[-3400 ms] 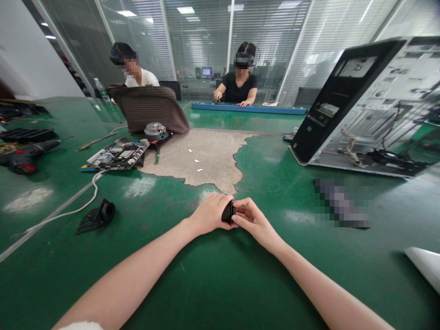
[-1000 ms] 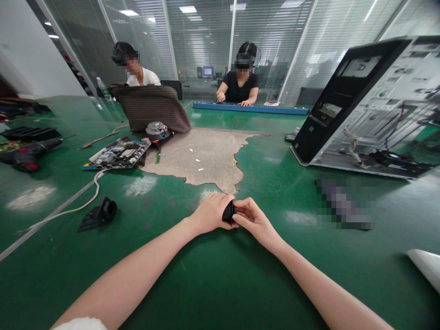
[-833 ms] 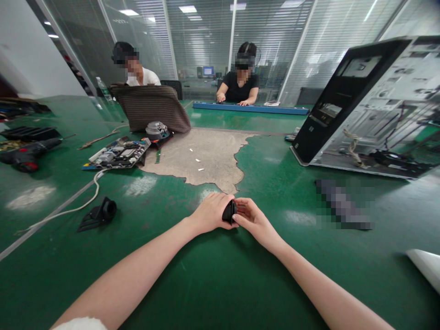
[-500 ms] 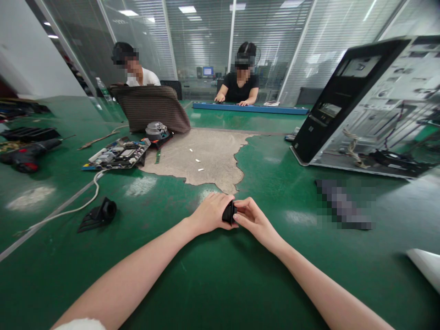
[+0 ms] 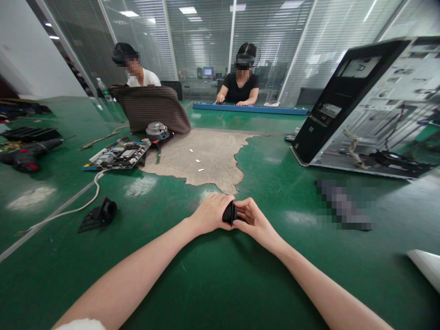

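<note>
Slippage looked the likeliest trouble as the left hand [image 5: 208, 213] clasped a small black part [image 5: 228, 214], just off the near tip of the gray patch [image 5: 213, 151] on the green counter [image 5: 220, 284]. The right hand [image 5: 258, 228] touched its exposed rim with finger and thumb; whether they gripped could not be told. Uneven pressure on so narrow an edge might have skewed the part or shot it toward the patch. A second black part [image 5: 101, 215], lying left of the patch's near tip, risked a knock only from a careless leftward sweep.
</note>
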### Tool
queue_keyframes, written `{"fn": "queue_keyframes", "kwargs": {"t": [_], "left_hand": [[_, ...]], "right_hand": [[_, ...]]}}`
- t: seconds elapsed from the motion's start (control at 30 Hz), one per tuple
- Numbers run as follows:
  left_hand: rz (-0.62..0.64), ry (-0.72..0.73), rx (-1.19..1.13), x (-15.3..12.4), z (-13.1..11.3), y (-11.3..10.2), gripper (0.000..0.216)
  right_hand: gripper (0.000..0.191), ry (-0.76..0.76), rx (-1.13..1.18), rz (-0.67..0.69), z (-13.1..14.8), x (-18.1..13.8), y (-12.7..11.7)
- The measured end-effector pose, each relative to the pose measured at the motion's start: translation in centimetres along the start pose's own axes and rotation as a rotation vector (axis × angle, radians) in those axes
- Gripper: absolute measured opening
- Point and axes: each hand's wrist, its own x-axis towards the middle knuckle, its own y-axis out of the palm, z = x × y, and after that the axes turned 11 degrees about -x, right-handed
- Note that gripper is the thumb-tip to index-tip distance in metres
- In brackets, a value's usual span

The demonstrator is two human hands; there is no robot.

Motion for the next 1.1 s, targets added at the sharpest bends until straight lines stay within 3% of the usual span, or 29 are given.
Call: {"fn": "queue_keyframes", "kwargs": {"t": [0.23, 0.47, 0.67, 0.83, 1.1], "left_hand": [[-0.015, -0.007, -0.016, 0.05, 0.02, 0.12, 0.055], [-0.004, -0.018, -0.009, 0.07, -0.18, -0.13, 0.057], [0.002, -0.005, -0.007, 0.04, 0.06, 0.01, 0.054], [-0.013, -0.014, -0.02, 0.05, -0.05, 0.08, 0.054], [0.001, -0.027, -0.026, 0.16, -0.25, -0.15, 0.058]], "right_hand": [[0.021, 0.009, 0.008, -0.046, -0.24, 0.04, 0.23], [0.033, 0.075, -0.051, -0.022, -0.16, 0.13, 0.1], [0.027, -0.021, -0.039, 0.011, 0.11, 0.0, -0.06], [0.02, 0.008, -0.016, -0.026, 0.29, -0.08, 0.15], [0.033, 0.074, -0.05, -0.04, 0.21, 0.04, 0.13]]}}
